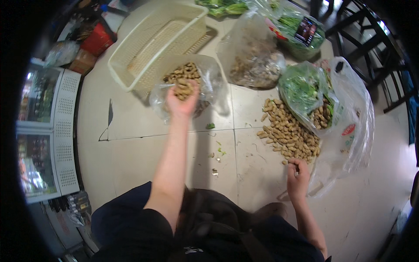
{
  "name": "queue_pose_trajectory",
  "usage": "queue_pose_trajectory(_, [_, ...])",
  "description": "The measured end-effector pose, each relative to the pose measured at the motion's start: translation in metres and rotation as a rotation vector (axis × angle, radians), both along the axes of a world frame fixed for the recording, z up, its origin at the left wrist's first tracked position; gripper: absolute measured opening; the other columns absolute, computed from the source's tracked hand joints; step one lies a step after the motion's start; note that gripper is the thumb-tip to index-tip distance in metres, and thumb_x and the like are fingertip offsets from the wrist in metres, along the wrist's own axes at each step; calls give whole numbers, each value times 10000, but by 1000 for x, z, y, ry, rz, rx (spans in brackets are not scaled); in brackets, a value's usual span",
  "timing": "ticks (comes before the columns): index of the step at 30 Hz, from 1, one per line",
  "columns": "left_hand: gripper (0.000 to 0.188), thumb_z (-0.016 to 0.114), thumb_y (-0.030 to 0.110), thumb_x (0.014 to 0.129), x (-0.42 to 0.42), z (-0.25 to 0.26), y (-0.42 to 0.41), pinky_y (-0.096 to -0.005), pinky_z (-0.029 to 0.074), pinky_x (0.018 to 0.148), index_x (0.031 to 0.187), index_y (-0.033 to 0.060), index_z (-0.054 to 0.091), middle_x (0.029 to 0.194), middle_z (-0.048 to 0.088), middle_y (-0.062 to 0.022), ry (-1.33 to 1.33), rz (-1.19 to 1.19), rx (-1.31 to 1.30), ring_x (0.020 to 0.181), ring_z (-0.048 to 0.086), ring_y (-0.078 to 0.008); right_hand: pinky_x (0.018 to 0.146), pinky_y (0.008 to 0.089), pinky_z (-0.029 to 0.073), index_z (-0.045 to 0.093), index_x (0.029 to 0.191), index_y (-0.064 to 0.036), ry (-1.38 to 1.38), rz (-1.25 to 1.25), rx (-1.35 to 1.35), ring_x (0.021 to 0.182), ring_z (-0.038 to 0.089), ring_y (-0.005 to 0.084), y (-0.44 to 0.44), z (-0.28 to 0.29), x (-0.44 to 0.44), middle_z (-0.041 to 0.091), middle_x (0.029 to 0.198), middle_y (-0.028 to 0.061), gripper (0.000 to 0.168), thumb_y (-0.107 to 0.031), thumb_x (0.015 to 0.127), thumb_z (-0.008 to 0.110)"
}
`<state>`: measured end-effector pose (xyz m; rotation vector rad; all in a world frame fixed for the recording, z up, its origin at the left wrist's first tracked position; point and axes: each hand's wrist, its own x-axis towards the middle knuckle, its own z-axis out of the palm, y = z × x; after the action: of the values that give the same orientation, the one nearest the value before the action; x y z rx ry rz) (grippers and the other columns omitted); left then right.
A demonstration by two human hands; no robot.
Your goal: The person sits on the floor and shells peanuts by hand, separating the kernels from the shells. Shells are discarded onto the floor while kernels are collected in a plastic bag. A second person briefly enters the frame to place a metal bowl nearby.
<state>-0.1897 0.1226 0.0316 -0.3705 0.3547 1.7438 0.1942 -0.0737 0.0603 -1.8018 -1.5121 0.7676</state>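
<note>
My left hand point(181, 105) cups a handful of unshelled peanuts point(183, 89), palm up. It is over the mouth of a clear plastic bag point(209, 78), where more peanuts point(187, 70) show. On the floor to the right lies a loose pile of peanuts point(289, 132). At the pile's near edge is my right hand point(298, 181), its fingers curled and thumb close to the index finger. Whether a peanut sits between those fingertips cannot be made out. Part of the pile is hidden under a bag of leafy greens point(301, 85).
Behind the left bag stands a cream plastic basket point(157, 62). A cloudy bag with brownish contents point(253, 62) stands farther right. A phone point(306, 31) rests on bagged greens. A white plastic bag point(353, 131) spreads at right. Leaf scraps point(210, 125) dot the tiled floor. Dark stools point(366, 42) stand behind.
</note>
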Motion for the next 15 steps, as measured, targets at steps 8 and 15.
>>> queue_pose_trajectory(8, [475, 492, 161, 917, 18, 35, -4, -504, 282, 1090, 1335, -29, 370, 1310, 464, -168, 1162, -8, -369, 1262, 418, -281, 864, 414, 442, 591, 1044, -19, -188, 97, -22, 991, 541, 356, -3, -48, 28, 576, 1020, 173, 283, -1, 764, 628])
queue_pose_trajectory(15, [256, 543, 21, 837, 176, 0, -82, -332, 461, 831, 1093, 20, 564, 1016, 544, -134, 1975, -524, -87, 871, 570, -224, 895, 408, 432, 570, 1110, -15, -384, 321, 94, 1046, 501, 341, 30, -70, 3, 537, 1125, 151, 349, -31, 761, 592])
